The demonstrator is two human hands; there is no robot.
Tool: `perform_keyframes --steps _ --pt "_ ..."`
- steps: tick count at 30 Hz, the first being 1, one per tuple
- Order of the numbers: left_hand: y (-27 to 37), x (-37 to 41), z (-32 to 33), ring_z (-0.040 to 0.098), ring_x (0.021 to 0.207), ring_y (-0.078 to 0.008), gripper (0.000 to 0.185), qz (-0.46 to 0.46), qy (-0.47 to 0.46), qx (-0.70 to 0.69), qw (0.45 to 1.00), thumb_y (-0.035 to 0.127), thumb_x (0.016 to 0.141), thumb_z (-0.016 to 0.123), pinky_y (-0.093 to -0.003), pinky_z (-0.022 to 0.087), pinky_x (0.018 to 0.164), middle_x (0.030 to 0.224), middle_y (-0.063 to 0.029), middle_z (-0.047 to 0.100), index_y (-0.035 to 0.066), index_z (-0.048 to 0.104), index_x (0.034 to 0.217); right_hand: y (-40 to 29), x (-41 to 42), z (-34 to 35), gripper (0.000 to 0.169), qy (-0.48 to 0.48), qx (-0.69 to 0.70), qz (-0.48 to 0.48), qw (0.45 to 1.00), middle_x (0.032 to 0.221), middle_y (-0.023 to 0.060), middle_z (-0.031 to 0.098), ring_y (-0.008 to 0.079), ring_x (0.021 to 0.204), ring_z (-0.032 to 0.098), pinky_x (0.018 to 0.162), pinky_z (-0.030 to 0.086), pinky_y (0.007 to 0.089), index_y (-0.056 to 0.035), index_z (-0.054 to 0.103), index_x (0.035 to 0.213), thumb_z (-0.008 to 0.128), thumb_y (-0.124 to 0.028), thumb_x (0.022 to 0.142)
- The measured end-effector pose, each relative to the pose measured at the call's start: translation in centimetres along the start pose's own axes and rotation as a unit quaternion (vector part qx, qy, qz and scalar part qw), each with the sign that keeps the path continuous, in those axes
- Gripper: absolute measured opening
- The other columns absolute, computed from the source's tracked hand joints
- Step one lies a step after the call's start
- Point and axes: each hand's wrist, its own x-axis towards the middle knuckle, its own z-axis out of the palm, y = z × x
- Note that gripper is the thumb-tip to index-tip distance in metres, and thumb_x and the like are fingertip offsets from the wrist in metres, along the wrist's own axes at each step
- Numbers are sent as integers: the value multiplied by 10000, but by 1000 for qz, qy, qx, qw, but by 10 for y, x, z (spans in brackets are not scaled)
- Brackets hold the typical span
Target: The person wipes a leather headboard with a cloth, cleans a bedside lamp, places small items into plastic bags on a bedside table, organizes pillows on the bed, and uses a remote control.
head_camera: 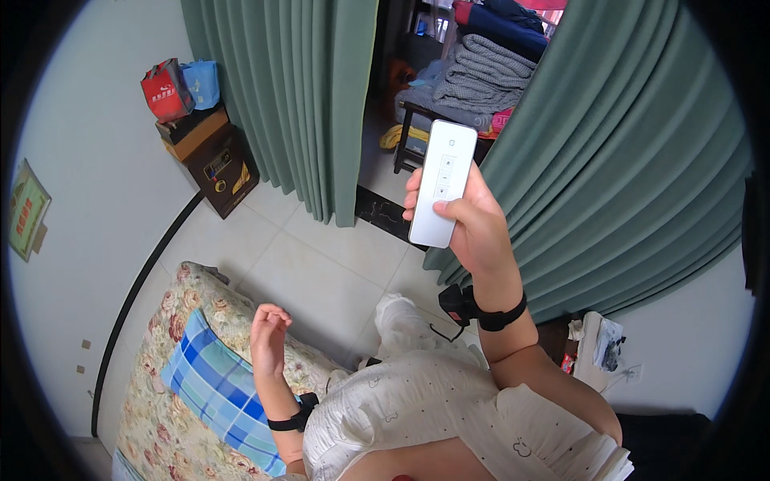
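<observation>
My right hand (481, 225) grips a slim white remote control (434, 223), held up in front of me with its button face towards the camera. The thumb rests on the remote just below its column of buttons. Nothing is in my left hand (271, 337), which is raised with its fingers loosely curled over the edge of a floral-covered sofa or bed (180, 300). A blue plaid cushion (210, 385) lies on the floral cover beside my left forearm. Behind the remote, green curtains (289, 108) hang on both sides of a doorway.
Folded bedding (481, 78) is piled beyond the doorway, above a dark sill (382, 207). Brown boxes (219, 171) stand by the left wall, topped by a red bag (167, 93) and a blue bag (203, 84). A wall socket (633, 373) is at the right.
</observation>
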Motion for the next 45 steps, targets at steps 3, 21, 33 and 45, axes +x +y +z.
perform_keyframes --steps 3,21,33,45 --pt "-8 -2 -2 494 766 -116 112 -11 34 70 997 149 828 502 -241 392 732 766 -24 513 45 502 871 8 4 -7 507 12 25 20 999 967 147 529 209 821 559 727 477 333 -20 275 1243 408 -21 754" --pt "-58 -36 -120 496 575 -81 60 -6 284 -235 930 124 802 517 -206 429 548 671 42 539 130 530 744 50 1 -81 236 140 15 84 986 893 170 578 254 734 592 652 507 359 14 425 1062 382 -62 843" --pt "-34 -36 -89 492 674 -116 39 -4 173 -225 959 93 817 496 -230 413 599 720 -5 506 70 487 847 1 -13 -45 337 122 -22 -4 992 910 163 554 217 768 565 665 492 341 31 376 1144 395 -81 827" --pt "-29 -48 -91 486 541 -83 64 37 245 -183 951 75 780 445 -188 411 494 645 11 498 109 500 785 18 -50 -88 303 209 54 -10 976 868 147 546 247 739 531 642 458 390 -26 422 1104 410 -114 815"
